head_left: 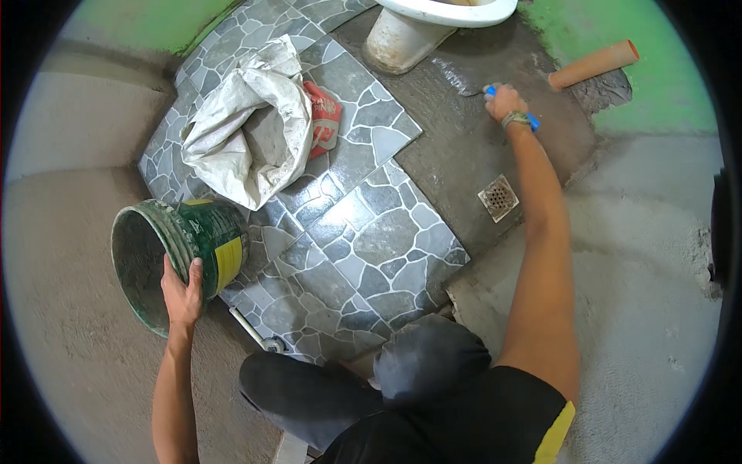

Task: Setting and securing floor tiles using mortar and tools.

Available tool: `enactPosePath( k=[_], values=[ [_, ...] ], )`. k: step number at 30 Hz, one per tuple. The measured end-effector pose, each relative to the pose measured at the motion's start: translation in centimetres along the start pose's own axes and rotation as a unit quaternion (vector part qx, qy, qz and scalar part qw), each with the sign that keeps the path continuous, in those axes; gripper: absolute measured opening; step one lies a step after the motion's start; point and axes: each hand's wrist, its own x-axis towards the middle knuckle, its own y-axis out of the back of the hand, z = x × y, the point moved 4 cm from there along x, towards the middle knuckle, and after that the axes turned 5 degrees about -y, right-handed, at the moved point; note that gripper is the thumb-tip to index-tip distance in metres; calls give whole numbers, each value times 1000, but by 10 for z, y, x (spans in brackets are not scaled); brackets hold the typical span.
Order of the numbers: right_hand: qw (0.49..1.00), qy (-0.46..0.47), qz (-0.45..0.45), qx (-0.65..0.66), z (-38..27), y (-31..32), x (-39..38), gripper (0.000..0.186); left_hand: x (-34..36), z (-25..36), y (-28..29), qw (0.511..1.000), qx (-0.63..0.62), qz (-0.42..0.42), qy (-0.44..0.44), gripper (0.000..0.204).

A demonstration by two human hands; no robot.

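Observation:
My left hand [183, 294] is closed on the rim of a green bucket [202, 240] with a yellow label. The bucket is tilted, its mouth turned to the left, and its inside is grey with dried mortar. Out at the far right, my right hand [507, 102] wraps around the blue handle of a trowel [533, 121]. Its greyish blade [456, 77] is blurred and lies low over the wet grey mortar bed [440, 147], near the foot of the toilet. A cord or bracelet circles my right wrist.
A white toilet [402, 42] stands at the far edge. An orange pipe [595, 65] sticks out by the green wall. A metal floor drain [498, 198] sits in the mortar. Stone-patterned tiles [386, 232] carry an open white sack [216, 147] and a red packet [325, 120].

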Motion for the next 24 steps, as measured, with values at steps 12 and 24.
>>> enactPosePath(
  k=[12,24],
  values=[
    [986,-163,-19,29,9,18,84,42,0,3,-3,999,-12,-29,19,83],
    [972,-216,-86,15,120,-42,52,45,-1,0,-1,999,-29,-13,11,68]
  ],
)
